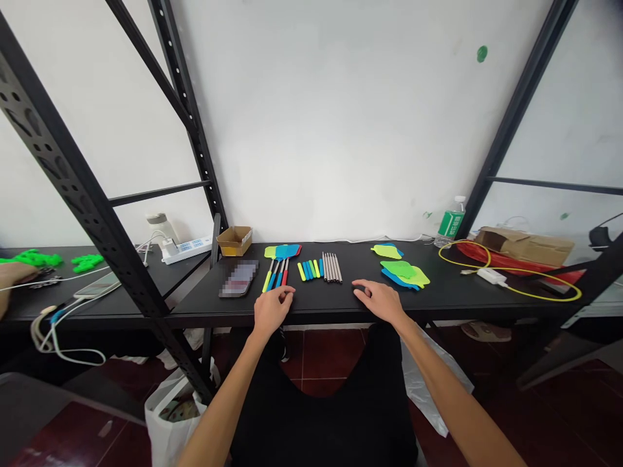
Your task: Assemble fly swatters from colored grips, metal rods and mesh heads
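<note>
My left hand (272,309) rests on the front of the black table (438,295), fingers loosely curled, just below several assembled fly swatters (280,263) with yellow, blue and red heads. My right hand (379,299) lies flat on the table, fingers spread, holding nothing. Between and beyond the hands lie several short coloured grips (310,269) and a bundle of metal rods (331,267). Loose green and blue swatter heads (403,272) are piled just beyond my right hand, with more swatter heads (387,250) further back.
A phone (238,279) and a small cardboard box (234,240) sit at the table's left. A green-labelled bottle (451,222), a yellow cable (511,269) and a cardboard piece (525,245) lie at the right. Black rack posts (92,207) frame both sides. A power strip (187,249) sits on the left bench.
</note>
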The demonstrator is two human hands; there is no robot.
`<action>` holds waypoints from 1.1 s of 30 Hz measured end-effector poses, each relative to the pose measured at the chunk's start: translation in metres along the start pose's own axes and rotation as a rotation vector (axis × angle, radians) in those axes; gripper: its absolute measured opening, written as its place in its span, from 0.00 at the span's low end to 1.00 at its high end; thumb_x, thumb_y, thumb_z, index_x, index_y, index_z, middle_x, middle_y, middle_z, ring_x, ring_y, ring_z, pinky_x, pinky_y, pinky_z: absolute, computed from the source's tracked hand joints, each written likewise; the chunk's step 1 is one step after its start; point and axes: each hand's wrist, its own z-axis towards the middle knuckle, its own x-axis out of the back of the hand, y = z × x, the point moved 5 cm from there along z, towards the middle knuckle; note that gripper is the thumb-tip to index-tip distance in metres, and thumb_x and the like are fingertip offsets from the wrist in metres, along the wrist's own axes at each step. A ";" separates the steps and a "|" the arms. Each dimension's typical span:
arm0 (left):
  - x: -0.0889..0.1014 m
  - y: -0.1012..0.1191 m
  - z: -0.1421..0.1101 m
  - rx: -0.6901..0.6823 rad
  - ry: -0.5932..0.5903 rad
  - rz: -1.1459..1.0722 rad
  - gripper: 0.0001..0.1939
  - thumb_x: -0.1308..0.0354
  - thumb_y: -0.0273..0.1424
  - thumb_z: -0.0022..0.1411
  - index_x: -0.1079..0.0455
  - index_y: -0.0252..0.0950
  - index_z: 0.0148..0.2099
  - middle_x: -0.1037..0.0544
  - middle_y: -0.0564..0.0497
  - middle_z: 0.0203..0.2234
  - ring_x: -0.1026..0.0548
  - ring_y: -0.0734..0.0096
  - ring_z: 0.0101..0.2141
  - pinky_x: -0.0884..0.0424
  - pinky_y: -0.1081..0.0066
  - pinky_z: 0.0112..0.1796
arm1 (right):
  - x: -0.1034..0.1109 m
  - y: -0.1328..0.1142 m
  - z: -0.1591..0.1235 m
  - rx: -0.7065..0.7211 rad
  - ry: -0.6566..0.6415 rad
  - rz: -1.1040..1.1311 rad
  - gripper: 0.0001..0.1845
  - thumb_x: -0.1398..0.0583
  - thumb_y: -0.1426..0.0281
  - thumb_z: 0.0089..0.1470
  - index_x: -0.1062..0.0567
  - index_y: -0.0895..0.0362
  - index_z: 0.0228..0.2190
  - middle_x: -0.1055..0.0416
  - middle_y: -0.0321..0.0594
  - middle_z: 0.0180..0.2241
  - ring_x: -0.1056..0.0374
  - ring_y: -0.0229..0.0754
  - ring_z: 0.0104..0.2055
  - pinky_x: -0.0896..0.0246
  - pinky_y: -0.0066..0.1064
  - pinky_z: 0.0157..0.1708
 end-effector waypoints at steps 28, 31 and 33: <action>-0.002 0.006 -0.004 0.024 -0.036 0.100 0.13 0.49 0.37 0.64 0.22 0.46 0.43 0.24 0.55 0.23 0.26 0.68 0.29 0.43 0.74 0.27 | -0.009 -0.021 0.023 -0.011 -0.008 0.057 0.13 0.46 0.56 0.60 0.24 0.49 0.35 0.25 0.34 0.26 0.31 0.42 0.30 0.54 0.28 0.26; -0.002 0.007 -0.004 0.019 -0.028 0.095 0.13 0.48 0.37 0.64 0.22 0.47 0.43 0.25 0.55 0.22 0.26 0.68 0.29 0.43 0.74 0.27 | -0.007 -0.022 0.022 -0.013 0.006 0.067 0.13 0.44 0.57 0.59 0.25 0.47 0.39 0.26 0.33 0.25 0.31 0.42 0.30 0.55 0.27 0.27; -0.003 0.007 -0.004 0.009 -0.026 0.093 0.13 0.48 0.37 0.64 0.22 0.47 0.42 0.25 0.55 0.22 0.26 0.69 0.29 0.43 0.74 0.27 | -0.006 -0.025 0.021 0.024 0.004 0.069 0.14 0.44 0.57 0.59 0.25 0.45 0.44 0.27 0.32 0.25 0.31 0.41 0.30 0.55 0.27 0.26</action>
